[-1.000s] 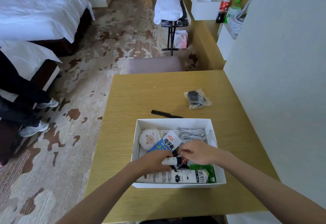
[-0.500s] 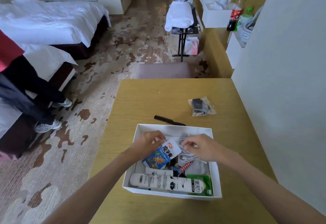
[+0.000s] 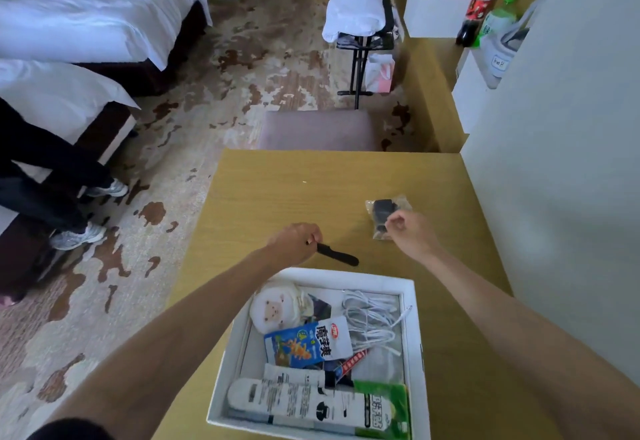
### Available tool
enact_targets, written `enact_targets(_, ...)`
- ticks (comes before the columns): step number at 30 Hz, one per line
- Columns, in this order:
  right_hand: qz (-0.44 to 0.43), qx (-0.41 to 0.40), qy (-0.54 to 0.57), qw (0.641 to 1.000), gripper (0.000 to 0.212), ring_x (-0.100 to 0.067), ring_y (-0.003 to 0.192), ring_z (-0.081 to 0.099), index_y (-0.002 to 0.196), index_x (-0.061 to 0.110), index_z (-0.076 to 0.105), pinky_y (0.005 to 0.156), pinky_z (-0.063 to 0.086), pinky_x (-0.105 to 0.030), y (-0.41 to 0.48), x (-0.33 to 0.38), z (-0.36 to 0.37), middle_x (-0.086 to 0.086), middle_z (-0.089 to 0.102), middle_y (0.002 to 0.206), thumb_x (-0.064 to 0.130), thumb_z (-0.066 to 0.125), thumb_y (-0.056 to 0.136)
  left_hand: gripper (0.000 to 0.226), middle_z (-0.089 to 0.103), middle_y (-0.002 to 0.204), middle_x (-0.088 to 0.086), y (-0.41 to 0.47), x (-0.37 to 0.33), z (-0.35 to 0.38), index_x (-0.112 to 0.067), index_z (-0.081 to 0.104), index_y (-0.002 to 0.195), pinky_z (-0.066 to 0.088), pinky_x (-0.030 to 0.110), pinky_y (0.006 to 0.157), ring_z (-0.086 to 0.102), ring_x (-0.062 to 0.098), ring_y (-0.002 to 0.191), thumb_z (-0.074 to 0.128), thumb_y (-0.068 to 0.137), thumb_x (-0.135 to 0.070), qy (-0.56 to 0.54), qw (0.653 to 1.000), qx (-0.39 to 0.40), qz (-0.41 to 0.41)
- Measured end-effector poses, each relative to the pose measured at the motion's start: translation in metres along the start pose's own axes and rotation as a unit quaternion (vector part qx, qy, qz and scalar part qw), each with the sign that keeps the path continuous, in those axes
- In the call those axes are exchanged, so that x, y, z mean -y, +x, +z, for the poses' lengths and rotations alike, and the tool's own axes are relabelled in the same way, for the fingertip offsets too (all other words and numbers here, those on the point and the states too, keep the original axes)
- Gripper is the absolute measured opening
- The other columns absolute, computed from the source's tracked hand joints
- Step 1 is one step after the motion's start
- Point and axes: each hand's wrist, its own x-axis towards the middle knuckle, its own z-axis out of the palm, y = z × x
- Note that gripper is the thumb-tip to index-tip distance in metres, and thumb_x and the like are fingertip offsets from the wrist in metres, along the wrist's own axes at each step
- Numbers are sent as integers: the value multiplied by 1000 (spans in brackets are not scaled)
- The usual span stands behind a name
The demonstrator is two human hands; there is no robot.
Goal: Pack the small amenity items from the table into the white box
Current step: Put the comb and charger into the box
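The white box [image 3: 417,335] sits at the near edge of the wooden table [image 3: 277,190]. It holds a round white sheep-face item [image 3: 273,309], a blue snack packet [image 3: 308,341], a coiled white cable [image 3: 370,322], white tubes [image 3: 304,401] and a green pack [image 3: 384,408]. Beyond the box lies a black comb [image 3: 337,255]; my left hand [image 3: 294,242] pinches its left end. My right hand [image 3: 407,231] closes on the near edge of a clear bag with a black item [image 3: 382,209].
A padded stool [image 3: 318,129] stands at the table's far edge. A white wall [image 3: 554,162] runs along the right. Beds [image 3: 86,17] and a person's legs [image 3: 52,180] are on the left. A luggage rack [image 3: 360,41] and bottles [image 3: 478,10] stand beyond.
Both hands have left the box and reached forward. The left hand now grips the comb's end, the right hand has reached the clear bag.
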Motion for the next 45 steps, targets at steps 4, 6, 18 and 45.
enact_targets(4, 137, -20, -51, 989, 38, -25, 104, 54, 123, 10, 57, 93, 44, -42, 44, -22, 12, -10, 63, 111, 32, 53, 93, 29, 56, 125, 0, 47, 14, 19, -23, 55, 120, 46, 34, 85, 52, 20, 112, 54, 91, -23, 84, 992, 75, 54)
enact_targets(6, 210, -31, -66, 975, 53, -33, 126, 44, 133, 14, 50, 106, 36, -51, 65, -34, 18, -15, 52, 133, 46, 54, 90, 38, 51, 130, 0, 67, 21, 30, -21, 50, 127, 47, 37, 87, 46, 22, 118, 57, 90, -25, 170, 973, 114, 110)
enact_targets(18, 308, -6, 170, 936, 46, -16, 74, 68, 89, 20, 63, 51, 55, -29, 122, -54, 42, -3, 70, 96, 35, 92, 56, 26, 56, 117, 6, 103, 31, 52, -15, 59, 112, 41, 31, 78, 50, 23, 112, 60, 86, -16, 141, 967, 173, 126)
enact_targets(45, -62, 231, 95, 966, 62, -5, 89, 67, 110, 38, 47, 61, 57, -23, -110, 80, -36, 8, 60, 115, 46, 83, 61, 13, 72, 78, -4, -168, 5, 6, -23, 58, 96, 52, 46, 71, 64, 29, 74, 51, 95, -12, -320, 941, -98, -62)
